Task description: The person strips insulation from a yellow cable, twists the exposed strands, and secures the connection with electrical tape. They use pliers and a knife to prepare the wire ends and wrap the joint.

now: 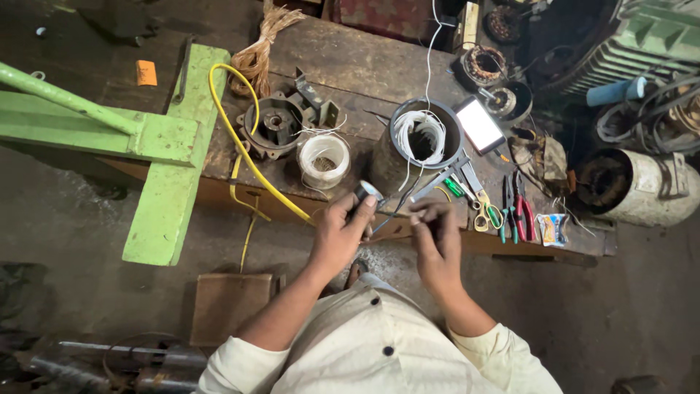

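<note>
My left hand (340, 235) grips a small dark roll of tape (367, 194) at the near edge of the wooden workbench (350, 66). My right hand (434, 233) pinches something thin just to the right of the roll; what it holds is too small to tell. Right beyond my hands stands a grey motor stator (423, 142) with white winding cord in its bore. A white spool of thread (324, 160) sits to its left.
A yellow cable (248, 157) crosses the bench's left part beside a dark motor end cover (275, 125). Scissors, pliers and cutters (503, 208) lie at the right, next to a lit phone (479, 125). A green metal frame (168, 146) stands left; motor housings (634, 186) right.
</note>
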